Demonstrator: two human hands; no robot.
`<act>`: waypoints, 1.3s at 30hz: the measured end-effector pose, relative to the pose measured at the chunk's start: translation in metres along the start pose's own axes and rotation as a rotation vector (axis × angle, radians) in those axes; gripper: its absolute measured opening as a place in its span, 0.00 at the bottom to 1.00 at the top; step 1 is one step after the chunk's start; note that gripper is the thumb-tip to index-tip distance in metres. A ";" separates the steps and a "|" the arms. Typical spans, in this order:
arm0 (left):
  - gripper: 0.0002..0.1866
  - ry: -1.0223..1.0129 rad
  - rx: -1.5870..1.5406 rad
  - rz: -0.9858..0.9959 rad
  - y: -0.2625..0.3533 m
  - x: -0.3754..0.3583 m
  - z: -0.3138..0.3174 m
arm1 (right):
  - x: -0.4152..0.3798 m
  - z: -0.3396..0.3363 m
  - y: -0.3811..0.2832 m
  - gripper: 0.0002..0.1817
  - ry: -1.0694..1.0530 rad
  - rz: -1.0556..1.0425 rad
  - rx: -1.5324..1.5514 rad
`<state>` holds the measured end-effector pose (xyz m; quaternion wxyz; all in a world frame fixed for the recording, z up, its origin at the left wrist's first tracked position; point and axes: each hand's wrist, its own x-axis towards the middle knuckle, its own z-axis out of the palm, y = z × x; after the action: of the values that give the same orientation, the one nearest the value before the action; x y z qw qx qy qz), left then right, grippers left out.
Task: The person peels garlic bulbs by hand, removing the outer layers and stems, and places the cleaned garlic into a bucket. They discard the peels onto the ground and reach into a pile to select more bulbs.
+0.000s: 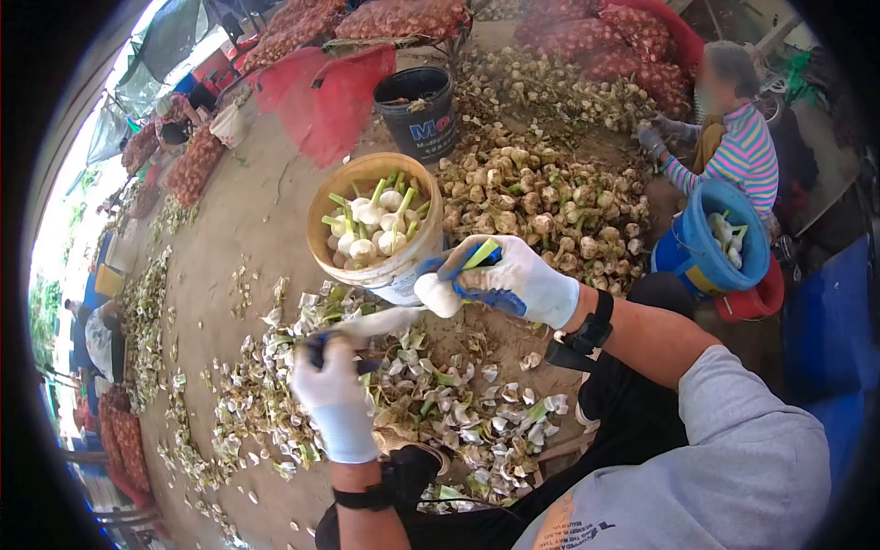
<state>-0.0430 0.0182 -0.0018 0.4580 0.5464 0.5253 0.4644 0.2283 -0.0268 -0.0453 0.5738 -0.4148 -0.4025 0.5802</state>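
Note:
My right hand (509, 280), in a white and blue glove, holds a peeled white garlic bulb (438, 294) whose short green stem points up between the fingers. My left hand (335, 367), gloved the same way and smeared by motion, is lower and to the left. A blurred whitish strip (385, 321) reaches from its fingers toward the bulb; I cannot make out what it is. Just beyond the bulb stands a white bucket (426, 261) holding several cleaned garlic bulbs (378, 213) with cut green stems. Peeled skins (440, 394) litter the ground below my hands.
Unpeeled garlic (550, 197) lies heaped beyond my right hand. A black bucket (417, 119) stands behind the white one. At right, a person (733, 137) in a striped top sits near a blue bucket (687, 243). Red net sacks (403, 18) are stacked at the back.

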 end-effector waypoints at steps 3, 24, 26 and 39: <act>0.08 0.065 -0.028 -0.057 -0.006 0.025 -0.032 | 0.000 -0.007 -0.003 0.14 -0.048 -0.009 0.181; 0.12 -0.072 0.908 0.294 0.008 0.001 -0.055 | 0.108 -0.009 0.016 0.13 0.128 0.063 0.303; 0.12 -0.079 0.895 0.202 0.015 -0.002 -0.054 | 0.117 -0.001 0.014 0.16 0.140 0.025 0.297; 0.09 -0.187 0.928 0.194 0.009 -0.004 -0.050 | 0.144 -0.052 0.275 0.23 -0.192 0.646 -1.665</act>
<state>-0.0915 0.0149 0.0148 0.1655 0.7789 0.5804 0.1705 0.1867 0.1117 -0.3249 -0.1402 -0.7392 -0.6027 0.2657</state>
